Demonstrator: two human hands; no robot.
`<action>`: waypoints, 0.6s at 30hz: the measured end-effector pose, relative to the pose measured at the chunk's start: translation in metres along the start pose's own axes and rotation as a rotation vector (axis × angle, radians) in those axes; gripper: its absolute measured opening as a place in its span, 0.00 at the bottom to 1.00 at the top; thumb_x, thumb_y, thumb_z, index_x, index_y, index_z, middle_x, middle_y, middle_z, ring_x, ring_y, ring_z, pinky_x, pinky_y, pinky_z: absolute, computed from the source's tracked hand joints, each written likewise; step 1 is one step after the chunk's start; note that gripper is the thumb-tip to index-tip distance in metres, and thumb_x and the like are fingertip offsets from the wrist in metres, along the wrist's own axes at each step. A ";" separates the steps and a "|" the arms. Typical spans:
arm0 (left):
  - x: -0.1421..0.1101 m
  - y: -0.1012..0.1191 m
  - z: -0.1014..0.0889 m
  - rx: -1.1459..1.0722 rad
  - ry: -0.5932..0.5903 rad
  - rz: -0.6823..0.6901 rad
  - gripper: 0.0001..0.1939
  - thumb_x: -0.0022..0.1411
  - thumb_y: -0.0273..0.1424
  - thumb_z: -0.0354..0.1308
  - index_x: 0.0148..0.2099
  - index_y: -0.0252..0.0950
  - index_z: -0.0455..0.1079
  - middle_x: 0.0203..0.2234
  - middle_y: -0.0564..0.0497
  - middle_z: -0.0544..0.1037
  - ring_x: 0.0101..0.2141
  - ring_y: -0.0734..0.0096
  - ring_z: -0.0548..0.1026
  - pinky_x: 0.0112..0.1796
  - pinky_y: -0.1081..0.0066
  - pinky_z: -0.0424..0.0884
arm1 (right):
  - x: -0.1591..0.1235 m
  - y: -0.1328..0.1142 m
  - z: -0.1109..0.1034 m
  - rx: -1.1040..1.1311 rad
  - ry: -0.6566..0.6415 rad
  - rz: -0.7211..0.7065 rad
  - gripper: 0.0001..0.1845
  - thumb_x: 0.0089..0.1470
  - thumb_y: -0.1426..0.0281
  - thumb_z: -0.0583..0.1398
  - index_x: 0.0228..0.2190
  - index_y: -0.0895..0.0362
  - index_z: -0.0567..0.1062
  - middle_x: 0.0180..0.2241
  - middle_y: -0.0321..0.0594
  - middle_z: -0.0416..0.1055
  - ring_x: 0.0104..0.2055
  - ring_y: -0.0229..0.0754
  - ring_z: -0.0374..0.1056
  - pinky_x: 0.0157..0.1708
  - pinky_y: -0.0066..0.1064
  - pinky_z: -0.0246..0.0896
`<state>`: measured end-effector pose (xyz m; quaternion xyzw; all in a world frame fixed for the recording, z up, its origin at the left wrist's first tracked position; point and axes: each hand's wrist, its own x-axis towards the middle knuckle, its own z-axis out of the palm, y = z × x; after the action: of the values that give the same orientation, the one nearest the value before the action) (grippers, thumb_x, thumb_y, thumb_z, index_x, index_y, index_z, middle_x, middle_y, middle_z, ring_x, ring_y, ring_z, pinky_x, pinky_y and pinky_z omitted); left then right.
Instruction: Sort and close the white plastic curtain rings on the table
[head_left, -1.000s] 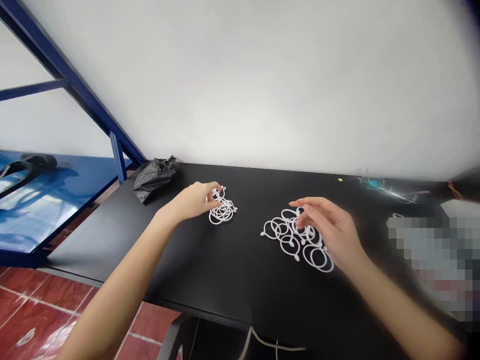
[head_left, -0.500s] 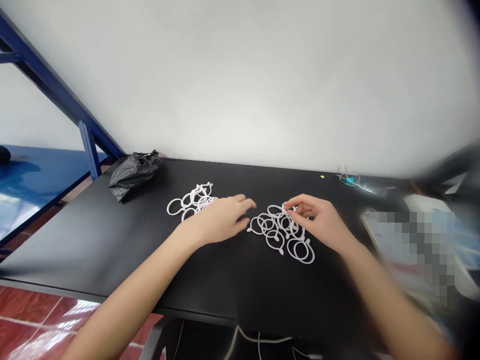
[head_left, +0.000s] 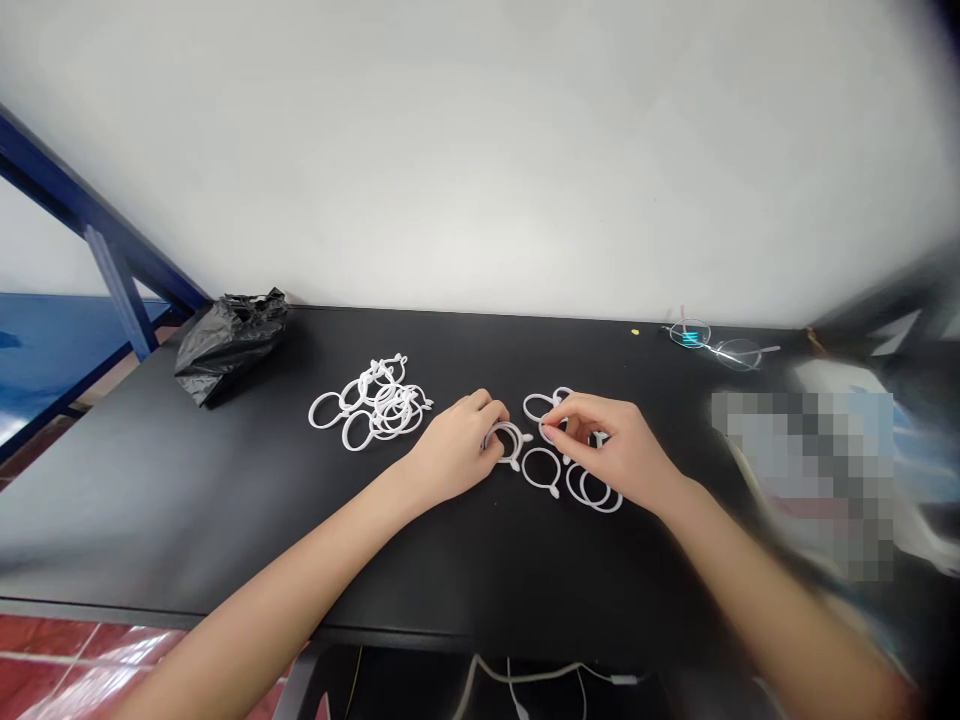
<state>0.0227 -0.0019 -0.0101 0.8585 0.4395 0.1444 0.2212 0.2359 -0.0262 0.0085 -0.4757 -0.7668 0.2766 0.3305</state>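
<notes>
White rings (head_left: 582, 488) partly behind right hand (head_left: 621, 440)

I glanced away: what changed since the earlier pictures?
The left hand went rightward from the left rings, now spread wider, to the right rings, some of which have shifted apart. Whether either hand grips any is unclear. The right hand is still over them; the bag and glasses stayed put.

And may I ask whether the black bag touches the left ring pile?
Apart: the head view shows bare table between the bag and the ring pile.
</notes>
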 end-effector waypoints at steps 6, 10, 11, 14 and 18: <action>-0.002 -0.008 -0.003 -0.114 0.012 -0.015 0.10 0.54 0.17 0.49 0.35 0.36 0.64 0.30 0.53 0.67 0.27 0.72 0.65 0.29 0.71 0.62 | -0.005 0.003 -0.001 -0.127 -0.191 -0.053 0.02 0.56 0.73 0.61 0.34 0.55 0.75 0.31 0.35 0.72 0.23 0.32 0.61 0.25 0.27 0.60; -0.003 -0.004 -0.010 -0.274 0.082 0.060 0.12 0.52 0.16 0.48 0.36 0.37 0.63 0.30 0.54 0.69 0.30 0.73 0.67 0.32 0.72 0.63 | -0.008 0.004 0.005 -0.291 -0.288 -0.081 0.06 0.57 0.75 0.60 0.37 0.55 0.75 0.34 0.36 0.73 0.24 0.33 0.63 0.28 0.29 0.60; -0.004 -0.002 -0.012 -0.325 0.097 0.070 0.13 0.53 0.16 0.49 0.38 0.37 0.64 0.31 0.54 0.69 0.31 0.74 0.67 0.33 0.72 0.64 | -0.008 0.004 0.006 -0.316 -0.295 -0.096 0.07 0.58 0.77 0.59 0.36 0.55 0.75 0.33 0.36 0.73 0.25 0.34 0.64 0.28 0.29 0.60; -0.007 0.002 -0.018 -0.506 0.071 -0.011 0.16 0.57 0.21 0.52 0.48 0.39 0.63 0.34 0.54 0.70 0.32 0.74 0.70 0.31 0.74 0.65 | -0.007 0.004 0.006 -0.299 -0.272 -0.124 0.08 0.59 0.78 0.57 0.35 0.56 0.75 0.32 0.37 0.73 0.26 0.35 0.65 0.28 0.28 0.60; -0.008 0.003 -0.020 -0.727 0.013 -0.170 0.26 0.56 0.23 0.56 0.56 0.41 0.56 0.47 0.48 0.69 0.31 0.77 0.74 0.27 0.75 0.65 | -0.005 0.000 -0.005 -0.179 -0.108 -0.105 0.05 0.59 0.71 0.60 0.32 0.55 0.77 0.29 0.37 0.75 0.22 0.34 0.63 0.24 0.28 0.59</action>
<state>0.0109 -0.0050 0.0085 0.6835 0.4306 0.2776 0.5200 0.2417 -0.0301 0.0107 -0.4470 -0.8288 0.2148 0.2590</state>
